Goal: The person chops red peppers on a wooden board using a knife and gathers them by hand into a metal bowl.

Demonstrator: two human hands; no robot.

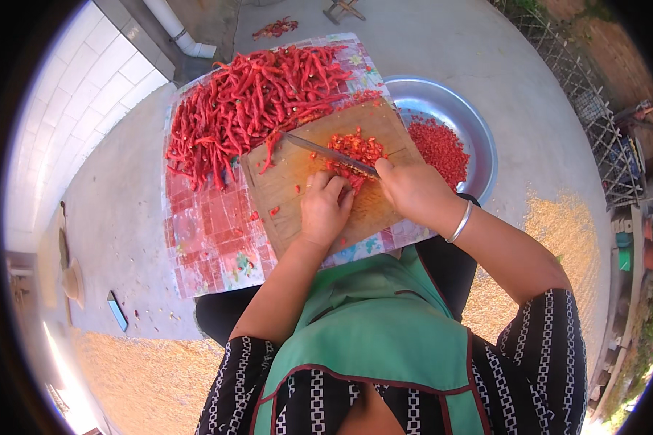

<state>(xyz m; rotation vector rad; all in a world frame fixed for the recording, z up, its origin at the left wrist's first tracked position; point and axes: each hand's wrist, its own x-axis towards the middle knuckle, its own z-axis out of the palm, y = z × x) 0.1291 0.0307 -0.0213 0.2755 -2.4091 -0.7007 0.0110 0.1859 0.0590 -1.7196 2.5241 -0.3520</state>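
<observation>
My right hand [413, 190] is closed round the handle of a long knife [326, 152], its blade pointing to the upper left across a wooden cutting board [283, 225]. Curled fingers of my left hand [326, 208] press on red chili peppers [350, 176] just on the near side of the blade. Chopped chili pieces [359, 146] lie beyond the knife on the board. One whole chili [270, 151] rests near the blade's tip, at the board's left part. A big heap of whole red chilies [247, 101] covers the far left of the table.
A patterned cloth [203, 239] covers the table under the board. To the right stands a wide metal basin [479, 138] with chopped chili [439, 154] inside. Yellow grain [145, 377] is spread over the floor, where a phone-like flat object [117, 312] lies at left.
</observation>
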